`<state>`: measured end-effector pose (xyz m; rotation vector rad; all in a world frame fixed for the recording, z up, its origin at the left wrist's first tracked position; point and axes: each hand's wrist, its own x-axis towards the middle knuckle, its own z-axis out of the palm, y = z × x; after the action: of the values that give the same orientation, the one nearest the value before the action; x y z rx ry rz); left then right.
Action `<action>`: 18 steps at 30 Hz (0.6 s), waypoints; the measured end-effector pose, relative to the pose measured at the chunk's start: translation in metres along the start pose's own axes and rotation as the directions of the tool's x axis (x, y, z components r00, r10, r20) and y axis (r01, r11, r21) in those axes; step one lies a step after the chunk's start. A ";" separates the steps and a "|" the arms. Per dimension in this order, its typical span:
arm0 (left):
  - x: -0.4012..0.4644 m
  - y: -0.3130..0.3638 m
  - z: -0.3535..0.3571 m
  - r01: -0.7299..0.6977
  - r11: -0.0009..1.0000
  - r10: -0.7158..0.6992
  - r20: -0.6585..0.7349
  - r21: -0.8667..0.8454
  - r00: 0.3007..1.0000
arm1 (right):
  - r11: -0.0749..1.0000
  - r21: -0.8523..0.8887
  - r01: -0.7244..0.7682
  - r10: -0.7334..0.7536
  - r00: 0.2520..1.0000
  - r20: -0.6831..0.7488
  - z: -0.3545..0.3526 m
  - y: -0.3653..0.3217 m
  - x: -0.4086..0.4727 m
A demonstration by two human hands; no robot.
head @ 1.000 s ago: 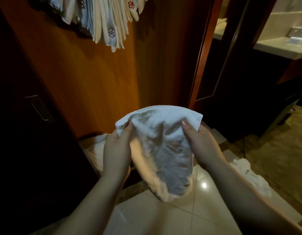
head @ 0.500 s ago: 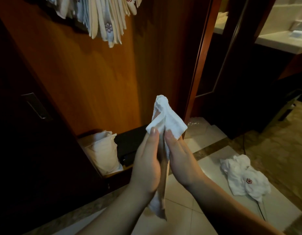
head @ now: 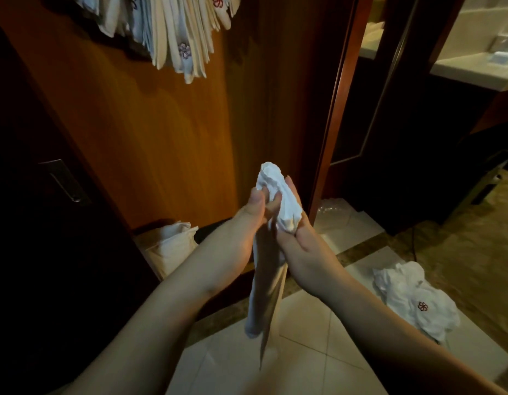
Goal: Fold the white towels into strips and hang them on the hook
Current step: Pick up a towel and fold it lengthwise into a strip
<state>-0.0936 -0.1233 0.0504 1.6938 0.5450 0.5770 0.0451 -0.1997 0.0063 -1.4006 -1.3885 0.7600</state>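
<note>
White towel (head: 278, 201) hangs pinched between raised left hand (head: 241, 232) and cupping right hand (head: 301, 240).

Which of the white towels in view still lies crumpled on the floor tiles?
The crumpled towel with the red flower mark, on the tiles at right. The held towel is gripped between left hand and right hand; the hung towels dangle overhead.

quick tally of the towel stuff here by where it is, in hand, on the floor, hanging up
Towel in hand, held by left hand and right hand: 1
Crumpled heap on floor: 1
Hanging bunch on wall: 1, strips too packed to count
Total: 3 groups
</note>
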 end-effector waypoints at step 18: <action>0.050 -0.008 -0.012 0.072 0.991 -0.066 0.053 -0.111 0.996 | 0.826 0.563 -0.029 0.079 0.995 -0.064 -0.110 -0.105 0.084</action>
<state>-0.0633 -0.0812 0.0483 1.5725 0.5244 0.5060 0.1221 -0.1558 0.1561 -0.9881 -0.9459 1.0358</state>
